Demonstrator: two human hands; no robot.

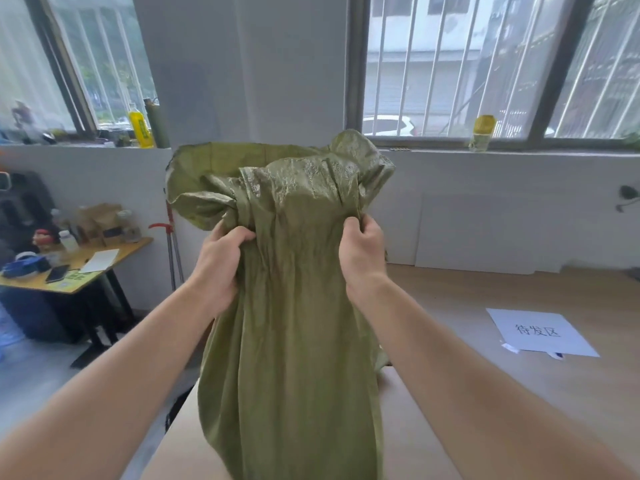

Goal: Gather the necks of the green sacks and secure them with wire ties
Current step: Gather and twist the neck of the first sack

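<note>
An olive-green woven plastic sack (pixel 291 306) stands upright in the middle of the view, its body running down past the lower edge so that its base is out of sight. Its cloth is shiny and finely crinkled, catching the window light near the top. The left hand (pixel 221 261) grips a bunched wad of cloth on the sack's left side, fingers curled tightly round it. The right hand (pixel 362 252) grips a fold on the sack's right side at about the same height, fingers and thumb closed on the cloth. Between the two hands the cloth is drawn into narrow vertical pleats. Above them the sack's mouth flares out wide and uneven. The far rim stands up behind on the left, showing the inner face, and a crumpled lobe rises on the right. Below the hands the sack widens again and falls in long soft creases. A pale tan surface (pixel 433 427) lies around the lower part of the sack and stretches away to its right, where a white paper sheet with printed characters (pixel 540 332) lies flat. Behind the sack to the left, a yellow plastic bottle (pixel 140 128) stands on the window sill.
</note>
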